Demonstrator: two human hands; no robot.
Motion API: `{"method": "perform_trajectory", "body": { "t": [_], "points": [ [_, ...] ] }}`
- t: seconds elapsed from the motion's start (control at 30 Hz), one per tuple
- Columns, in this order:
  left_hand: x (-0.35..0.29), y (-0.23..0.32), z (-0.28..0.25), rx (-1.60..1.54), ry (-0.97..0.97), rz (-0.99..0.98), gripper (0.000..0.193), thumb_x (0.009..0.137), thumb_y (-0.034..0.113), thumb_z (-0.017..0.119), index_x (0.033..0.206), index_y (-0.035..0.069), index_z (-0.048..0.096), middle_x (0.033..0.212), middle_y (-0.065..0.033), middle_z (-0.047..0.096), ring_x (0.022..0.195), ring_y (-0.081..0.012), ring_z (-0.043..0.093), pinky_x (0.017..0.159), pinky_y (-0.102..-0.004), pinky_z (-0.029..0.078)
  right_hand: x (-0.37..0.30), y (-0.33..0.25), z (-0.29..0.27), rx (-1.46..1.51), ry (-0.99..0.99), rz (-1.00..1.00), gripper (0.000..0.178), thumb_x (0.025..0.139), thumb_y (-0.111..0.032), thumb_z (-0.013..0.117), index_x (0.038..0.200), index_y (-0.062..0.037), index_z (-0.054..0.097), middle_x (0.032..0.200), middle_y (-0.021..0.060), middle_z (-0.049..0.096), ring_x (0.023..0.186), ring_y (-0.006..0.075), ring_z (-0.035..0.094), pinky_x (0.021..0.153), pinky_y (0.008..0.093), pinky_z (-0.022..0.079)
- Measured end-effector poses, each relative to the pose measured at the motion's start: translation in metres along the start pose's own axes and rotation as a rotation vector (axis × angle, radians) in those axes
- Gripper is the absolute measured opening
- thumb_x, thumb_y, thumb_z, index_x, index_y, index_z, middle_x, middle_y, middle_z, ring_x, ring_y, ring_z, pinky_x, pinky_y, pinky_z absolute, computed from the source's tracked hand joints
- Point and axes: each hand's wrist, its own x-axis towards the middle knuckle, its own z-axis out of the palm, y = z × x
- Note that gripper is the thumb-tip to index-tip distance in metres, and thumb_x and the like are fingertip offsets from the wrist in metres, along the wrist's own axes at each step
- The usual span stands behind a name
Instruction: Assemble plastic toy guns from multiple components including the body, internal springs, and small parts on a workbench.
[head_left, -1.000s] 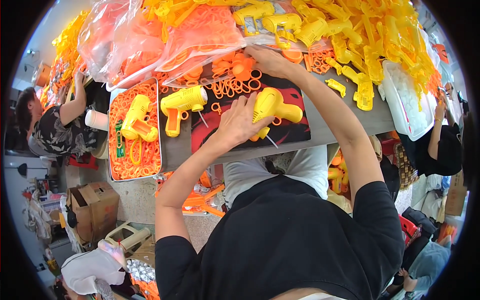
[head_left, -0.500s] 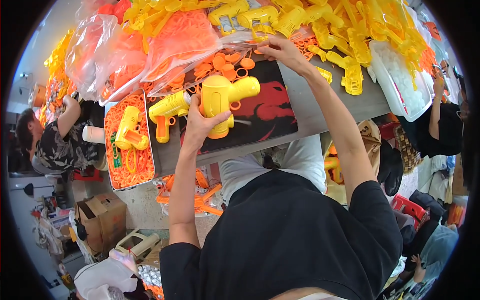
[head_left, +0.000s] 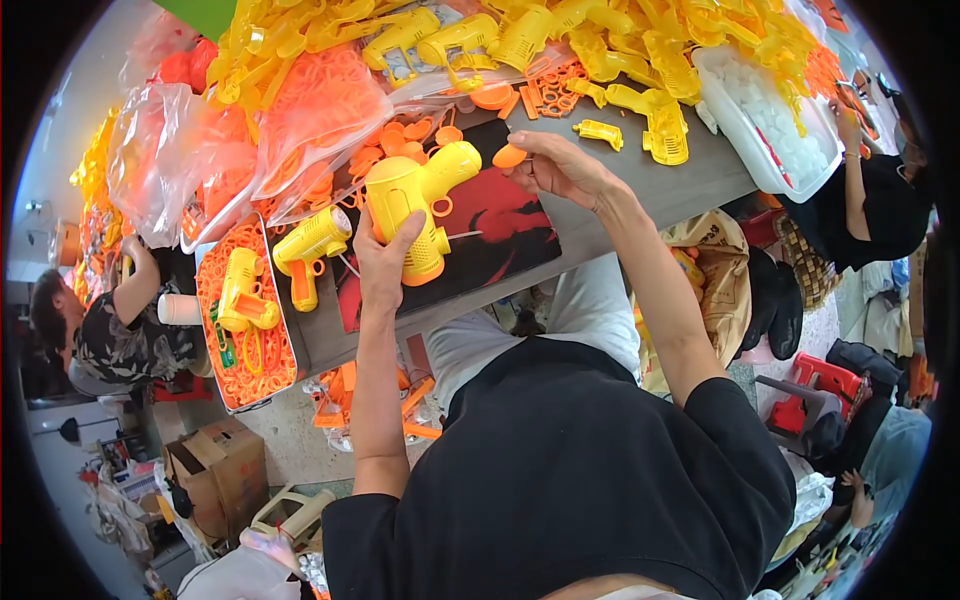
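My left hand point(head_left: 383, 265) is wrapped round a yellow toy gun body point(head_left: 395, 200) with a fat rounded tank and an orange ring at its trigger, held above a black and red mat point(head_left: 510, 230). Pinched in the fingers of my right hand point(head_left: 565, 172) is a round orange cap point(head_left: 509, 156), just right of the gun's nozzle and apart from it. Another yellow toy gun point(head_left: 315, 238) with a whitish round end lies left of my left hand. Loose orange caps point(head_left: 405, 138) are scattered behind the held gun.
Left stands a tray point(head_left: 283, 385) of orange rings with a yellow gun on top. Clear bags of orange parts point(head_left: 320, 100) and heaped yellow shells point(head_left: 640, 50) line the back. A white bin point(head_left: 720, 75) stands right. People work at both sides.
My right hand has come back from the loose orange parts toward the held gun, now with an orange cap in its fingers. The view has shifted slightly; my left hand keeps its hold.
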Motion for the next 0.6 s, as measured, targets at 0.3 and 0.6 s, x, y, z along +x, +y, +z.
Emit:
{"method": "perform_trajectory", "body": {
  "t": [0.3, 0.6],
  "points": [
    [-0.004, -0.001, 0.008, 0.079, -0.061, -0.063, 0.054, 0.084, 0.01, 0.078, 0.131, 0.0, 0.054, 0.113, -0.0077, 0.067, 0.097, -0.0139, 0.066, 0.086, -0.0289, 0.053, -0.005, 0.004, 0.032, -0.396, 0.122, -0.157, 0.04, 0.1, -0.037, 0.059, 0.122, -0.0031, 0.061, 0.09, -0.0005, 0.064, 0.071, 0.0049, 0.058, 0.063, 0.0202, 0.049],
    [-0.009, -0.008, 0.012, 0.055, -0.1, -0.033, 0.054, 0.082, 0.011, 0.079, 0.129, 0.001, 0.054, 0.114, -0.0079, 0.066, 0.098, -0.0143, 0.065, 0.088, -0.029, 0.053, -0.02, 0.011, 0.033, -0.508, 0.183, -0.248, 0.034, 0.098, -0.029, 0.063, 0.119, -0.002, 0.062, 0.102, 0.003, 0.066, 0.084, 0.0076, 0.059, 0.074, 0.0233, 0.048]
  ]
}}
